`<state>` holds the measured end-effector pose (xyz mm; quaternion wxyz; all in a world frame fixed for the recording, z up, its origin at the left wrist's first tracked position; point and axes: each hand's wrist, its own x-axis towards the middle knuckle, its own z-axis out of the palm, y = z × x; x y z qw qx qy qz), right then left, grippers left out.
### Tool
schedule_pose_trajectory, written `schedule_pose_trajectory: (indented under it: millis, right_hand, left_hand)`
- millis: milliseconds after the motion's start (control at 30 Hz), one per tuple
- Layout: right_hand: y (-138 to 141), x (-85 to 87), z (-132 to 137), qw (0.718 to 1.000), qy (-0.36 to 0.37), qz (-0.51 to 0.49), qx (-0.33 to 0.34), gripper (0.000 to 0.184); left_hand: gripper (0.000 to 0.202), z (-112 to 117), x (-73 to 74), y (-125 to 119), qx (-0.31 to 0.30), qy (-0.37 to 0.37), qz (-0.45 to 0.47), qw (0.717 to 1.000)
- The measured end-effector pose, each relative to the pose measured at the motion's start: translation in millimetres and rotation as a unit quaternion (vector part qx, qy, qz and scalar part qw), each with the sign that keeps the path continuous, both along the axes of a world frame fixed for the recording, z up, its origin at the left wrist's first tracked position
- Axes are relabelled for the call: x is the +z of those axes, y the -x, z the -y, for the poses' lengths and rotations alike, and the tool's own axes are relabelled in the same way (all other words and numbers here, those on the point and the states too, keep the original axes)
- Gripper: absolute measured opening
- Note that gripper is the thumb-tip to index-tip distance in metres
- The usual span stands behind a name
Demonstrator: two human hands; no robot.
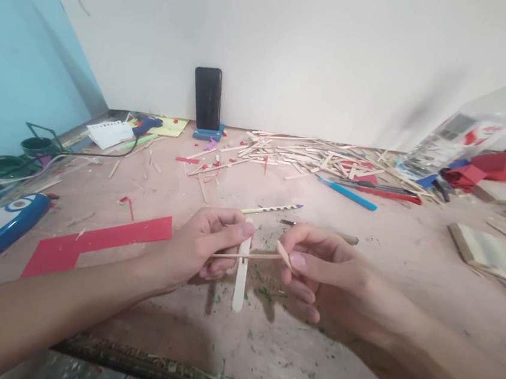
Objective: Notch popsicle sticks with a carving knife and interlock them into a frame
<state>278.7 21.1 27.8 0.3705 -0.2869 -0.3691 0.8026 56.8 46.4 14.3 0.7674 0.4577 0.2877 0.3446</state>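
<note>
Head view, left hand (204,246) gripping craft stick (239,287), right hand (319,272) pinching thin stick (255,256)

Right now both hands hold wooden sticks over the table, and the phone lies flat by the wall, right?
Not quite. The phone stands upright against the wall, not flat, as the head view shows. The rest holds: the left hand and right hand hold wooden sticks over the table.

One left hand (204,248) and one right hand (321,269) hold one wide craft stick (240,281) and one thin stick (257,256); behind them, one phone (207,98), one plastic bottle (472,125), one striped pencil (271,208).
</note>
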Motion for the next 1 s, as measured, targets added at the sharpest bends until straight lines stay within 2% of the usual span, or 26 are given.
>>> schedule_pose_trajectory:
  millis: [367, 500, 600, 733, 900, 1000]
  right_hand:
    - [-1, 7.4, -2, 0.998, -0.017, 0.055, -0.009, 0.013]
    - [-2, 12.1, -1, 0.993, -0.062, 0.087, -0.044, 0.019]
    - [-5, 11.8, -1, 0.99, -0.099, 0.098, -0.038, 0.023]
    - [-7, 7.1, -1, 0.992, -0.083, 0.086, -0.027, 0.017]
    - [-1, 4.1, 1, 0.984, -0.124, 0.114, -0.054, 0.016]
    - [0, 3.4, 2, 0.987, -0.112, 0.108, -0.044, 0.015]
  left_hand:
    - [0.033, 0, 0.6, 2, -0.009, -0.001, -0.006, 1.0]
    - [0.035, -1, 0.2, 2, 0.0, 0.004, -0.002, 1.0]
    - [0.037, -1, 0.0, 1, 0.007, 0.004, -0.003, 1.0]
    - [0.038, -2, -0.2, 1, 0.004, 0.004, -0.005, 1.0]
    - [0.037, -2, -0.1, 2, -0.004, -0.003, -0.022, 1.0]
    - [0.036, -1, -0.5, 2, -0.003, -0.016, -0.042, 0.999]
